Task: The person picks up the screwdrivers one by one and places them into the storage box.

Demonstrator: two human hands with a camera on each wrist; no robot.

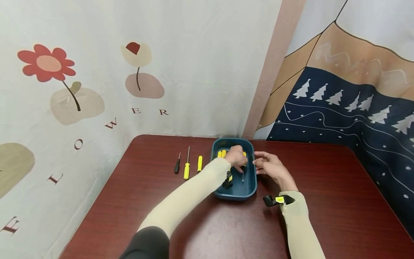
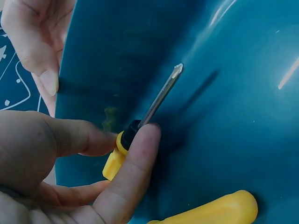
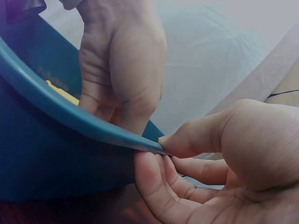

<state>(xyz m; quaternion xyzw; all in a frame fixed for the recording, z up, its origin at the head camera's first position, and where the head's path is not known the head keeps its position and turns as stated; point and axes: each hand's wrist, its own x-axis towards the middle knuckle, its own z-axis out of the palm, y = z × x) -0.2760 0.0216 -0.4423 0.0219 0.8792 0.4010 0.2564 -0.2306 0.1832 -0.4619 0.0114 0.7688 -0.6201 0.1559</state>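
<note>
My left hand (image 1: 237, 156) reaches down into a blue plastic bin (image 1: 233, 197). Between its thumb and fingers it pinches a screwdriver (image 2: 159, 100) by the yellow-and-black handle. The shaft, with a cross-shaped tip, slants over the bin floor toward the near end. At the bin's right side, my right hand (image 1: 271, 167) pinches the rim (image 3: 105, 129), thumb over the top and fingers against the outer wall. Another yellow handle (image 2: 219, 210) lies in the bin near the left hand, and yellow handles (image 1: 221, 154) show at its left, partly behind the wrist.
Left of the bin on the red-brown table (image 1: 148, 187) lie a small black-handled screwdriver (image 1: 176, 167), a long yellow screwdriver (image 1: 186, 171) and a yellow-handled tool (image 1: 199, 163), its lower end covered by the left sleeve. A printed curtain (image 1: 200, 72) hangs behind the table's back edge.
</note>
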